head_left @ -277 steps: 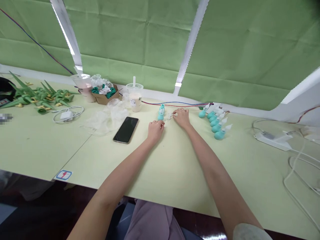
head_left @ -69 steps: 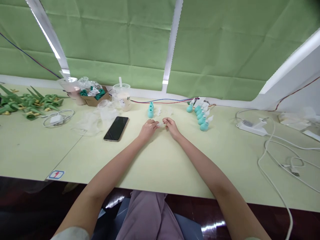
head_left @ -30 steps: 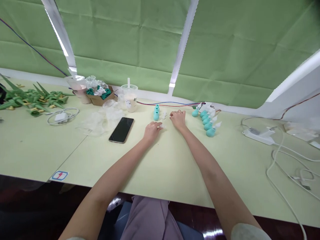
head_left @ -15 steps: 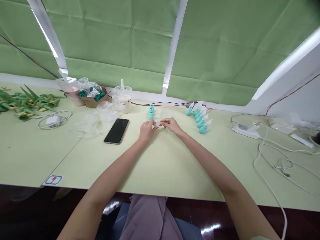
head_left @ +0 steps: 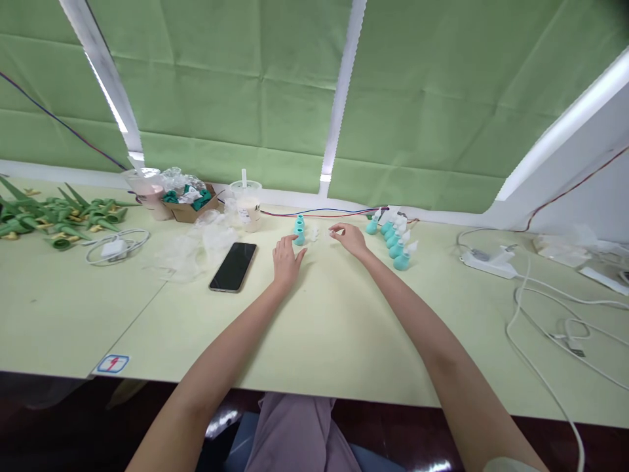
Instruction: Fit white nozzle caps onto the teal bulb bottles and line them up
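My left hand [head_left: 286,260] is over the table with its fingers apart, holding nothing. Its fingertips are right by the nearest of a short row of open-topped teal bulbs [head_left: 299,224]; whether they touch it I cannot tell. Small translucent white pieces [head_left: 314,233] lie just right of that row. My right hand [head_left: 350,238] has its thumb and index finger pinched together, with a small translucent white piece [head_left: 331,233] at the tips, partly hidden. Beyond that hand stand several teal bulbs with white tips [head_left: 394,242].
A black phone [head_left: 233,267] lies to the left, beside crumpled clear plastic [head_left: 194,246]. Behind are a drink cup with a straw [head_left: 247,206] and a cardboard box [head_left: 189,211]. Green plastic parts [head_left: 63,216] pile up far left. A power strip [head_left: 489,263] with white cables lies right.
Both hands were together at a small white piece. The left hand has let go and spread its fingers; the right has moved right and slightly away. The view has shifted a little.
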### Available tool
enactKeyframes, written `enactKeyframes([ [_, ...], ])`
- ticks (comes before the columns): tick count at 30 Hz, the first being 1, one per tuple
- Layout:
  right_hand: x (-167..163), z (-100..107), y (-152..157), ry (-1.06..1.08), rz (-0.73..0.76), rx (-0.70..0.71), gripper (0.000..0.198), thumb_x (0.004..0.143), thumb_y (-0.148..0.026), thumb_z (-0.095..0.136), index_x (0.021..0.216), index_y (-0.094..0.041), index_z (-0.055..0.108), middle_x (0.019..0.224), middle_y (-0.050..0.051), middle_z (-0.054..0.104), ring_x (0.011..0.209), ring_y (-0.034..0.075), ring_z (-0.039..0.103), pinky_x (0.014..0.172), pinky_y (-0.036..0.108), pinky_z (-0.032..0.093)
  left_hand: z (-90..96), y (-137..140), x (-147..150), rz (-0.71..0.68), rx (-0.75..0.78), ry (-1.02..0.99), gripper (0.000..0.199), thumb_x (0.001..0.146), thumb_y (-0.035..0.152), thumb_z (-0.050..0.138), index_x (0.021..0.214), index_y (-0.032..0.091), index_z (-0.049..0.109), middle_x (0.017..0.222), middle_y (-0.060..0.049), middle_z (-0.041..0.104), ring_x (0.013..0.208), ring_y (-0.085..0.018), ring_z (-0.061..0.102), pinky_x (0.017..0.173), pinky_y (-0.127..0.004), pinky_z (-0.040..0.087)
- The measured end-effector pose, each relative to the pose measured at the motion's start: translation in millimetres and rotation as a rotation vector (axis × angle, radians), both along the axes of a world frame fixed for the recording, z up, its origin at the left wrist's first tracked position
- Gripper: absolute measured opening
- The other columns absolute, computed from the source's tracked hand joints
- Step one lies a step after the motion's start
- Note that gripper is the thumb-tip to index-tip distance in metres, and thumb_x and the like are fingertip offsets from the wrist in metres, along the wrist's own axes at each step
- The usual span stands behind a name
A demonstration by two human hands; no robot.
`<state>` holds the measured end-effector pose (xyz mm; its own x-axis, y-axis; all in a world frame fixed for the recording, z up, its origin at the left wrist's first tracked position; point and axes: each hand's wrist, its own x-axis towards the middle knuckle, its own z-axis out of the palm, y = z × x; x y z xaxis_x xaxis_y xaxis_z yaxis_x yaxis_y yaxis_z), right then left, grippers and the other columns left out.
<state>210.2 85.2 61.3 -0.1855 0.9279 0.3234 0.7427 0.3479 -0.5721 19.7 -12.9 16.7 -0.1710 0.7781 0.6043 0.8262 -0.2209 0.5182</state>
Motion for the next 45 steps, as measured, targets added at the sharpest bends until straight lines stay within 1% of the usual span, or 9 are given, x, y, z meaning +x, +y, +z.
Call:
enactKeyframes([
  [6,-16.6,-4.5,5.3,-0.271,0.086,0.044,0.016,0.079,-0.029,0.063,0.093,-0.026,0.070,0.093,-0.002,0.073,0.088,0.018,0.062,0.072,0.029,0.041,-0.4,1.4,-0.7,-0.009,-0.059,-0.033,0.024,0.089,0.023,0.052,0.112,0.020,0.048,0.113,-0.006,0.059,0.102,-0.022,0.054,0.086,-0.037,0.039],
  [11,-16.3,-5.8,13.4,-0.437,0.029,0.125,0.017,0.083,-0.026,0.060,0.095,-0.023,0.070,0.095,0.002,0.074,0.096,0.023,0.061,0.084,0.036,0.036,-1.0,1.0,0.0,-0.024,-0.081,0.003,0.021,0.089,0.021,0.049,0.110,0.021,0.048,0.112,-0.006,0.060,0.102,-0.022,0.054,0.086,-0.036,0.037],
  [17,14.3,5.8,24.4,-0.496,0.005,0.133,0.015,0.081,-0.031,0.063,0.092,-0.026,0.072,0.100,0.004,0.071,0.103,0.026,0.054,0.088,0.040,0.030,-2.8,2.4,0.2,-0.033,-0.092,0.014,0.020,0.088,0.017,0.048,0.107,0.022,0.050,0.112,-0.005,0.060,0.101,-0.021,0.054,0.085,-0.036,0.037],
  [23,35.9,-7.1,24.2,-0.527,0.026,0.132,0.013,0.080,-0.027,0.064,0.090,-0.027,0.073,0.111,0.004,0.065,0.106,0.027,0.049,0.086,0.040,0.029,-1.5,2.3,0.1,-0.042,-0.106,0.035,0.018,0.088,0.017,0.046,0.104,0.022,0.053,0.110,-0.005,0.060,0.103,-0.022,0.052,0.085,-0.036,0.036],
  [29,30.4,-10.8,24.0,-0.424,-0.002,0.208,0.022,0.080,-0.034,0.065,0.102,-0.031,0.069,0.114,0.004,0.063,0.105,0.026,0.049,0.084,0.041,0.029,-1.9,2.0,-0.4,-0.036,-0.128,0.049,0.017,0.089,0.018,0.045,0.102,0.022,0.055,0.108,-0.005,0.060,0.102,-0.023,0.051,0.084,-0.037,0.036],
  [33,14.4,-7.5,22.1,-0.473,-0.006,0.329,0.020,0.085,-0.030,0.055,0.094,-0.027,0.073,0.125,0.007,0.057,0.114,0.029,0.044,0.089,0.047,0.029,-2.6,2.9,-0.5,-0.034,-0.126,0.056,0.017,0.089,0.018,0.045,0.101,0.023,0.055,0.107,-0.004,0.061,0.101,-0.023,0.051,0.084,-0.037,0.036],
  [38,-7.7,-17.4,20.6,-0.813,0.083,0.360,0.032,0.082,-0.009,0.043,0.090,-0.014,0.074,0.140,0.014,0.046,0.132,0.033,0.030,0.106,0.061,0.013,-2.6,3.4,-0.4,-0.039,-0.130,0.067,0.016,0.089,0.018,0.045,0.098,0.024,0.057,0.106,-0.004,0.060,0.102,-0.022,0.051,0.085,-0.036,0.036],
  [41,-12.2,-25.9,21.0,-0.834,0.082,0.330,0.033,0.082,-0.010,0.042,0.094,-0.015,0.073,0.142,0.012,0.045,0.135,0.033,0.027,0.109,0.065,0.003,-2.6,3.2,-0.1,-0.046,-0.128,0.074,0.015,0.089,0.018,0.046,0.096,0.023,0.058,0.106,-0.004,0.060,0.103,-0.022,0.050,0.085,-0.036,0.036],
  [45,-9.4,-33.8,21.5,-0.779,0.103,0.345,0.036,0.083,-0.009,0.041,0.099,-0.017,0.072,0.141,0.012,0.046,0.135,0.033,0.028,0.108,0.068,0.000,-3.0,3.0,0.2,-0.052,-0.122,0.087,0.015,0.089,0.018,0.046,0.095,0.023,0.058,0.105,-0.004,0.060,0.102,-0.022,0.050,0.085,-0.036,0.036],
])
